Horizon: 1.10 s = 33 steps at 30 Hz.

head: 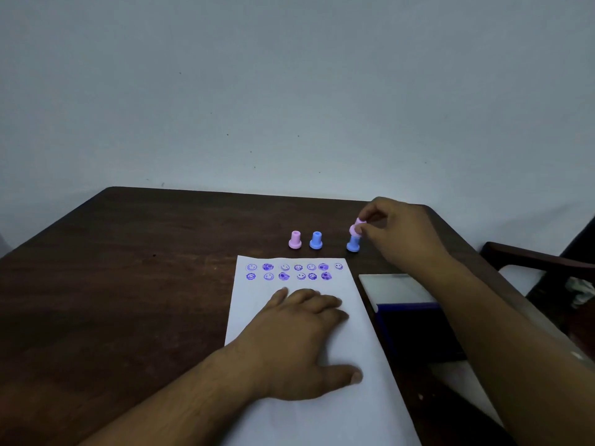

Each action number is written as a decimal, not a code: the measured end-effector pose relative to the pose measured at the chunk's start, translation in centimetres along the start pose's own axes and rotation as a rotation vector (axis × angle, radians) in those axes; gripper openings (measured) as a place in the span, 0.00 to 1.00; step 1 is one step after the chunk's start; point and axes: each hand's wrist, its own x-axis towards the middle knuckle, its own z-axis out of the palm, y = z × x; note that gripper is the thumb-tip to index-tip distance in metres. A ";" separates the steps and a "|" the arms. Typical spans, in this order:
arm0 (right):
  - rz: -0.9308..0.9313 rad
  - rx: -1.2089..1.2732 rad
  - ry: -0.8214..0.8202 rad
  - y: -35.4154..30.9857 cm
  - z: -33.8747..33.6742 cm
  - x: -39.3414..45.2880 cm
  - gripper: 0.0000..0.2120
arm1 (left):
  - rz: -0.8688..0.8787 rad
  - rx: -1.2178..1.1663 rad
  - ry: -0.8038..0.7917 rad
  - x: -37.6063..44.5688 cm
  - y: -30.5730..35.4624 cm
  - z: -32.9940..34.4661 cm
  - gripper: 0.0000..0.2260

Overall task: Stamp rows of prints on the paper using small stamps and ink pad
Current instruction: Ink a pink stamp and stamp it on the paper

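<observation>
A white paper sheet (360,413) lies on the dark wooden table (128,284), with two rows of purple prints (289,272) near its far edge. My left hand (299,336) rests flat on the paper, fingers spread. My right hand (399,233) pinches a small pink stamp (356,225) just above a blue stamp (353,244) standing on the table. Another pink stamp (295,240) and another blue stamp (316,240) stand upright beyond the paper. The open ink pad (415,329), with its white lid (396,288) folded back, lies right of the paper under my right forearm.
A plain wall rises behind the table. A dark chair (531,259) stands at the right, past the table's edge.
</observation>
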 end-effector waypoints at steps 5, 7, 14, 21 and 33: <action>0.017 0.016 0.042 0.5 -3.2 -5.8 0.05 | 0.003 0.003 0.006 0.2 -0.1 0.1 0.40; 0.017 -0.010 0.010 1.0 -3.6 -8.4 0.05 | 0.011 0.015 0.004 0.2 -0.1 0.1 0.40; 0.040 -0.051 -0.045 2.5 -3.6 -13.2 0.05 | 0.011 0.007 0.002 0.2 -0.2 0.2 0.40; 0.021 -0.035 -0.030 3.3 -3.1 -14.0 0.05 | 0.015 0.001 -0.004 0.2 -0.2 0.2 0.41; -0.006 -0.062 -0.125 3.3 -3.0 -13.5 0.03 | 0.015 0.004 -0.008 0.1 0.1 0.2 0.40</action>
